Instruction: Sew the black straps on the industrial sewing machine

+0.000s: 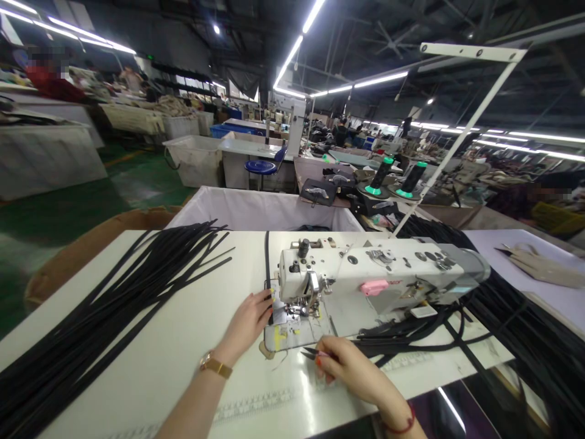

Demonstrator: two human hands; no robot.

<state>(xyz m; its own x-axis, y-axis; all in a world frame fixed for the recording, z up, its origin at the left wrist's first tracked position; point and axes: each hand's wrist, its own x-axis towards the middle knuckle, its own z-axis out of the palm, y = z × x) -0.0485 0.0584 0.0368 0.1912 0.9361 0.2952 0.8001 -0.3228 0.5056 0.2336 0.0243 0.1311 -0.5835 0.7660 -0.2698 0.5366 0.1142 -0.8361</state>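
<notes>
My left hand (249,322) is beside the needle area of a white sewing machine (347,268). Its fingers are closed on a narrow black strap (268,259) that runs away from me across the table, left of the machine head. My right hand (340,360) is closed around small thread snips (311,353) with dark blades and what looks like a pink handle. The blades point left, just in front of the machine's base plate (278,336). Most of the handle is hidden by my fingers.
A large bundle of black straps (137,286) lies on the left of the white table (183,360). More black straps (406,338) lie right of the machine. Behind stand a white-lined bin (256,207) and black thread cones (380,177). A printed ruler (256,402) runs along the front.
</notes>
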